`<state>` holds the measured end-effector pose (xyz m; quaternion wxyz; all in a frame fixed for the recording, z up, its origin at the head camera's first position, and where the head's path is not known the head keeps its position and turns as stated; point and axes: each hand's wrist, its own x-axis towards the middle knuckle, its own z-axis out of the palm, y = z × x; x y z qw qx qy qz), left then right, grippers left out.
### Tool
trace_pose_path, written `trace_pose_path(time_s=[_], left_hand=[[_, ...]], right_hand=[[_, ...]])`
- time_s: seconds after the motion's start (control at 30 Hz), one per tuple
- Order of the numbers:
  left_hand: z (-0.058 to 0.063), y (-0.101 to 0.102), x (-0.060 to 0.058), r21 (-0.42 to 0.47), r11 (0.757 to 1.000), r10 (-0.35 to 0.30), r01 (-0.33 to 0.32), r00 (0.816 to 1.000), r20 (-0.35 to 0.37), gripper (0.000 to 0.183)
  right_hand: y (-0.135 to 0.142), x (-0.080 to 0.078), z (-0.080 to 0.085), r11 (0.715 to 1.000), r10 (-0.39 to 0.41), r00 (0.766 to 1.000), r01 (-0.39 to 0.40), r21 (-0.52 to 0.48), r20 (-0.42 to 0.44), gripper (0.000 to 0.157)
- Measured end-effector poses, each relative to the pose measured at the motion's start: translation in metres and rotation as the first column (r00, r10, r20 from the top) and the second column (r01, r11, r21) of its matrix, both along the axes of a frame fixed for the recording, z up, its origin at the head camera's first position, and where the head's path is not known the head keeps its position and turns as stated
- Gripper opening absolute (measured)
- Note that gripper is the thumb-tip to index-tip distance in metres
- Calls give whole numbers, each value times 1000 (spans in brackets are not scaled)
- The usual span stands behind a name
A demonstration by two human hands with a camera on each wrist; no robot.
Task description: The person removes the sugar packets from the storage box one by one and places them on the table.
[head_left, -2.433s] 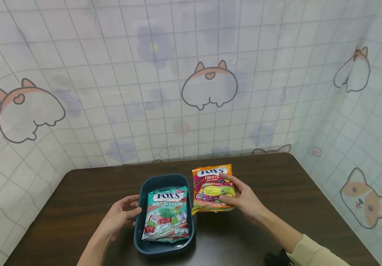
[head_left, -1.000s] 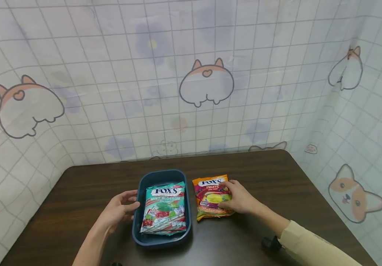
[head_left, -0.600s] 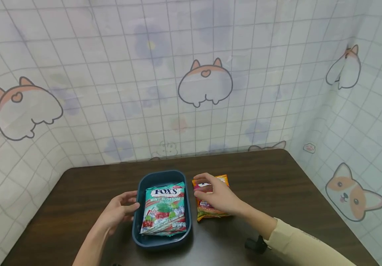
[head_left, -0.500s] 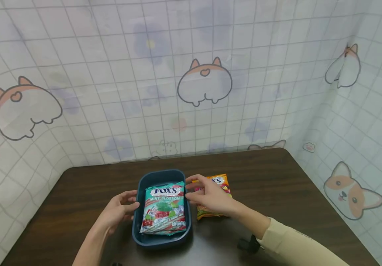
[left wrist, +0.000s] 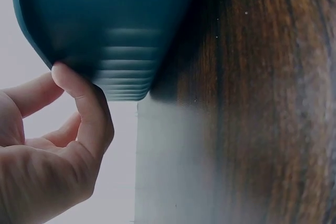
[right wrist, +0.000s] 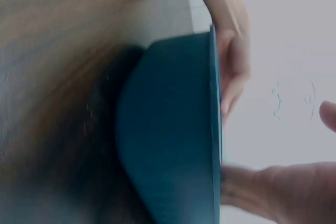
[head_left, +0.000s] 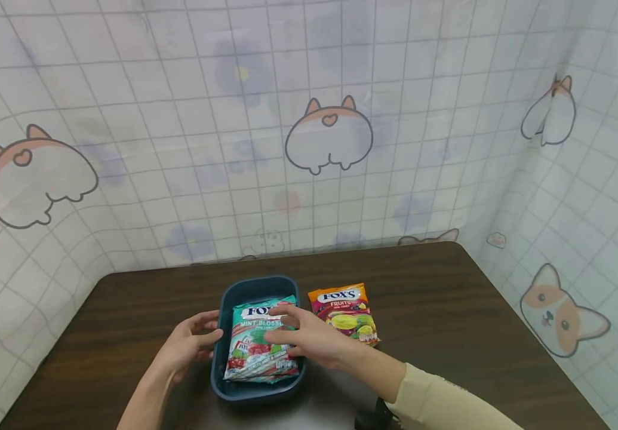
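Note:
A dark blue plastic basin [head_left: 257, 392] holds a teal bag of Fox's mint candy [head_left: 246, 356], lying flat. My left hand [head_left: 182, 346] rests its thumb and fingers against the basin's left side; up close in the left wrist view, fingertips of this hand [left wrist: 68, 129] meet the rim. Over the basin's right rim reaches my right hand [head_left: 314, 339], thumb and fingers spread above the mint bag and covering part of it. Whether its fingertips touch the bag cannot be made out. An orange and red bag of Fox's fruit candy [head_left: 345, 313] lies right of the basin.
The dark wooden table [head_left: 421, 310] has rounded far corners. Behind and beside it hangs a white grid-patterned curtain [head_left: 330, 197] with cartoon corgis. A small black object [head_left: 371, 416] shows by the right sleeve [head_left: 437, 397].
My right hand first set down the fruit candy bag, let go of it, then moved left over the basin and the mint bag. The left hand has stayed at the basin's side.

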<state>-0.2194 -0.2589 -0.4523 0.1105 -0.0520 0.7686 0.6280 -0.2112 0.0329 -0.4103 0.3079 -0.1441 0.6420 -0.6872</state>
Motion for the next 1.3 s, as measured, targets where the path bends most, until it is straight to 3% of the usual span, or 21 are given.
trace_pose_path(time_s=[0.2,0.57,0.97,1.3], left_hand=[[-1,-1,1,-5,1000,4,-4,1000,6,52],[2,1,-3,5,1000,-8,8,1000,2,52],[-1,-1,-1,-12,1000,2,-1,1000,20,54],[-1,-2,-2,-14,1000,-6,7,1000,25,55]], right_hand=[[-17,9,-1,982,-149,988,153,115,-41,63],[-35,15,-4,954,-248,967,255,159,-63,65],[-29,12,-10,965,-243,970,241,103,9,61],[-25,6,-12,979,-195,981,195,57,5,55]])
